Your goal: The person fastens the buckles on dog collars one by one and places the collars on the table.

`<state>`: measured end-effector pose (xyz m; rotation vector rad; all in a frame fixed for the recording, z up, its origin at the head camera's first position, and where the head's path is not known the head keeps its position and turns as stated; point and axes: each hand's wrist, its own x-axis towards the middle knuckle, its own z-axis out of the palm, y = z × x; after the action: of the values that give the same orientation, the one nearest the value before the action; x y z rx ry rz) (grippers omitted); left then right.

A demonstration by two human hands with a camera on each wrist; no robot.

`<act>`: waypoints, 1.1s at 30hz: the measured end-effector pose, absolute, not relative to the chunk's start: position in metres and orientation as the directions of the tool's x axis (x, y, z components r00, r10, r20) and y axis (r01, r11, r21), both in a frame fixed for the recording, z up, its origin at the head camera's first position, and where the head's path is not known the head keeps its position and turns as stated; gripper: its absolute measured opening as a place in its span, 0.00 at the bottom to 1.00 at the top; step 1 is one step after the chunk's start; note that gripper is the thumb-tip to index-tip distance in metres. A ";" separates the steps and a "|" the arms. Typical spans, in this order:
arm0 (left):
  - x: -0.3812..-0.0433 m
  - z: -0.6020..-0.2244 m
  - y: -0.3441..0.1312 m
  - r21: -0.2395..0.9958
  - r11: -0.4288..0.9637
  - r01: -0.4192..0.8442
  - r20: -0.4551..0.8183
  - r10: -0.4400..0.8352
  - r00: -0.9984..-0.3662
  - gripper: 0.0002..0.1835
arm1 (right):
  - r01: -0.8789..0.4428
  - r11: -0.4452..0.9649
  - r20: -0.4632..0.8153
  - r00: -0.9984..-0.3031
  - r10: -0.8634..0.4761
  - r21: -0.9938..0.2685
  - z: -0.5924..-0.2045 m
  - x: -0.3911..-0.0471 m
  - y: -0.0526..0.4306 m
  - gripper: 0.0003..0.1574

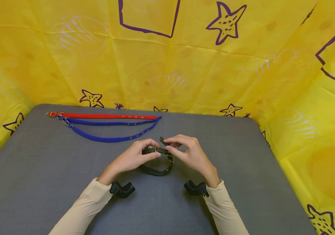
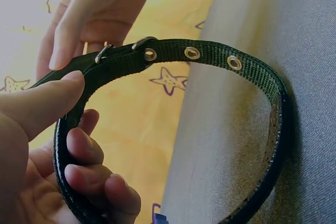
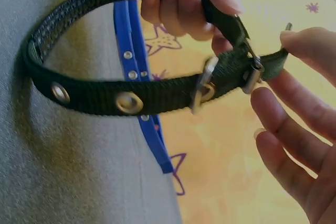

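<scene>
A dark green dog collar [image 1: 156,172] is bent into a loop in front of me, its lower curve close to the table. My left hand [image 1: 135,156] grips the strap beside the buckle [image 3: 253,74], thumb on one face and fingers curled inside the loop. From the other side, my right hand [image 1: 191,152] pinches the collar's free end [image 3: 274,65] between thumb and finger, and that end runs through the buckle. A metal ring [image 3: 205,85] sits on the strap near the buckle. Several metal eyelets [image 2: 192,53] line the webbing.
Farther back on the grey table [image 1: 49,169] lie a red collar [image 1: 96,116] and two blue straps [image 1: 105,139], with metal fittings at their left ends. A yellow cloth [image 1: 161,55] printed with starfish and fish hangs behind and beside the table.
</scene>
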<state>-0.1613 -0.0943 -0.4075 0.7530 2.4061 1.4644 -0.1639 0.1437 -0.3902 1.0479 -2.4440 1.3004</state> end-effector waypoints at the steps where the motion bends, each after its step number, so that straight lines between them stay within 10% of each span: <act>1: -0.162 -0.407 -0.095 0.876 0.370 0.310 0.074 0.531 -0.844 0.15 | -0.658 0.371 0.457 -0.736 -0.500 -0.655 -0.390 -0.164 0.145 0.12; 33: -0.162 -0.408 -0.093 0.873 0.359 0.331 0.110 0.516 -0.850 0.12 | -0.599 0.400 0.328 -0.757 -0.565 -0.694 -0.389 -0.163 0.145 0.07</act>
<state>-0.1619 -0.0930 -0.4076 0.7672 2.4330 1.4967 -0.1631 0.1455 -0.3894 1.0790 -2.5942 1.3133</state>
